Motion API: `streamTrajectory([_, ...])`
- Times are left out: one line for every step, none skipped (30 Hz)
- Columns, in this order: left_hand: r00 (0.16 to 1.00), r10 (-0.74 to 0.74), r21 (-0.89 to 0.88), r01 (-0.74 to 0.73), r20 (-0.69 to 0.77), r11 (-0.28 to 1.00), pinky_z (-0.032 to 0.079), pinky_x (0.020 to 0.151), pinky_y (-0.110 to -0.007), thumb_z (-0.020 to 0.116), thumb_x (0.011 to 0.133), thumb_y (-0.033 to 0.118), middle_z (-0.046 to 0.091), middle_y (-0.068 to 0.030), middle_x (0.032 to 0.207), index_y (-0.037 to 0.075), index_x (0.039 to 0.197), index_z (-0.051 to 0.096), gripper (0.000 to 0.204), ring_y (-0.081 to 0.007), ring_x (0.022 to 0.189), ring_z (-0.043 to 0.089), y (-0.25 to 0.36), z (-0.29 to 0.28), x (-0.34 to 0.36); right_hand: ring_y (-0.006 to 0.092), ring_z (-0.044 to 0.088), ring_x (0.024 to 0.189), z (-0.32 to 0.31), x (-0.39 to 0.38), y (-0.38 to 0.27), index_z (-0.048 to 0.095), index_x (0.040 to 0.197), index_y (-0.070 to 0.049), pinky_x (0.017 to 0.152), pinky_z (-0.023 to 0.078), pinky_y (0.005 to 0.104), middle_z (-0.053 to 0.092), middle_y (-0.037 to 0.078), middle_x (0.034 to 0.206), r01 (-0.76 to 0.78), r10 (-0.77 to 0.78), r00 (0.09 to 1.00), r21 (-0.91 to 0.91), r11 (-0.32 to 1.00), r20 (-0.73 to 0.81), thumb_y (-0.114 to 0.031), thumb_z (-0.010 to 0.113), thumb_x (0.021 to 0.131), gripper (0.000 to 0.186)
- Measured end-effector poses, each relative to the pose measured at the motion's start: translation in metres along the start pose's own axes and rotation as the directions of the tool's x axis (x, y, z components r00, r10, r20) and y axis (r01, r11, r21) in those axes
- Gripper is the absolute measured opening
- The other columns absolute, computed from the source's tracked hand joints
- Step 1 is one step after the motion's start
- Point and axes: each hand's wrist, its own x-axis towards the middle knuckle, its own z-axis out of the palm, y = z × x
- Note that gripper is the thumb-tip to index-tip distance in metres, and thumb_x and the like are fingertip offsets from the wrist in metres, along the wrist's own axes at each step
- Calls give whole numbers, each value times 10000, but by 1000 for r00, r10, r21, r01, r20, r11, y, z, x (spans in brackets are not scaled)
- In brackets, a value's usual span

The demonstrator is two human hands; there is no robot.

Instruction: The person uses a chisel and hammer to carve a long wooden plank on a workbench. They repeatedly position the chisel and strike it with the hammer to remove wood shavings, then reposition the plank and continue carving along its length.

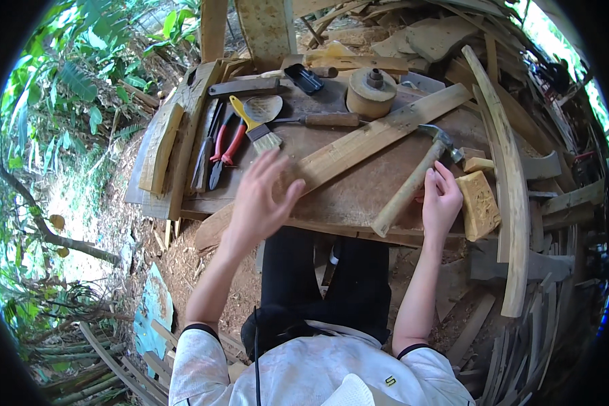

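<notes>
A long wooden plank [386, 130] lies slantwise across the workbench. My left hand [260, 196] is over its near-left part, thumb and fingers apart, slightly blurred; whether it touches the wood I cannot tell. Just beyond it is a paintbrush [249, 119] with a yellow handle. My right hand [442, 199] is closed, fingertips pinched together beside the handle of a claw hammer [413, 183]; anything in the pinch is too small to make out. The hammer lies on the bench, its head toward the far right. A yellowish wood block [478, 205] sits right of my right hand.
Red-handled pliers [229, 145] and chisel-like tools [206, 152] lie at the left. At the back are a round wooden piece with a metal post [371, 91], a black container [304, 79] and a dark flat bar [243, 86]. A curved wooden strip [511, 189] borders the right side.
</notes>
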Motion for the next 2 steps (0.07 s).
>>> streamTrajectory([1000, -22, 68, 22, -8, 997, 255, 1276, -532, 678, 999, 430, 417, -216, 1635, 15, 1471, 570, 638, -378, 1554, 329, -2, -3, 13, 193, 723, 1029, 0, -1, -4, 696, 1286, 46, 847, 580, 292, 750, 227, 1173, -37, 36, 999, 28, 999, 16, -191, 719, 1000, 372])
streamTrajectory([1000, -14, 68, 15, -5, 998, 255, 1276, -532, 678, 999, 430, 417, -216, 1635, 15, 1471, 570, 638, -378, 1554, 329, 0, -2, 15, 197, 726, 1020, 0, -3, -8, 696, 1295, 36, 837, 586, 297, 748, 238, 1180, -74, 72, 997, 56, 996, 33, -202, 722, 999, 381])
